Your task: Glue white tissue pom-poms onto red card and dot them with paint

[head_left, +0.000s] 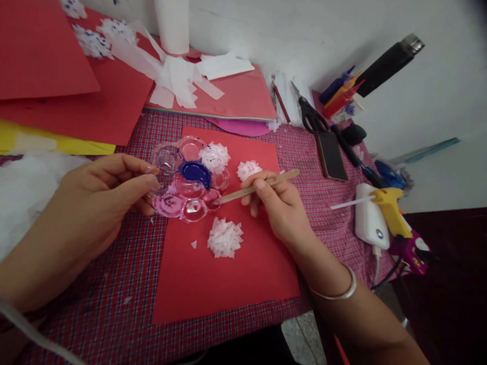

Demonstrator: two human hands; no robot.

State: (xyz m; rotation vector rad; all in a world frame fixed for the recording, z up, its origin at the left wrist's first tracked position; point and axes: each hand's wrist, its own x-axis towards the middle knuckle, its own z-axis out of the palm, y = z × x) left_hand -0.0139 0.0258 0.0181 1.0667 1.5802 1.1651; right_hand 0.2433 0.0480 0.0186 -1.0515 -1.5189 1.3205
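Observation:
A clear plastic paint palette (pixel 193 208) is pinched at its left rim by my left hand (pixel 108 192). Dark blue paint (pixel 197 173) fills its centre, and pink paint (pixel 169 201) lies in lower wells. Between thumb and fingers my right hand (pixel 277 203) holds a wooden stick (pixel 243 192), its lower tip at a pink well on the palette's right side. Under the palette lies a red paper sheet (pixel 229 291). On that sheet sit a white paper pompom (pixel 225 237) and a smaller pink-tinged pompom (pixel 249 170); another pompom (pixel 215 156) shows partly behind the palette.
Torn white paper strips (pixel 179 81) lie at the back beside a white roll (pixel 173 15). Black scissors (pixel 312 115), a phone (pixel 331 154) and paint tubes (pixel 341 100) are at back right. A yellow glue gun (pixel 391 206) rests right; white tissue (pixel 14 197) is heaped left.

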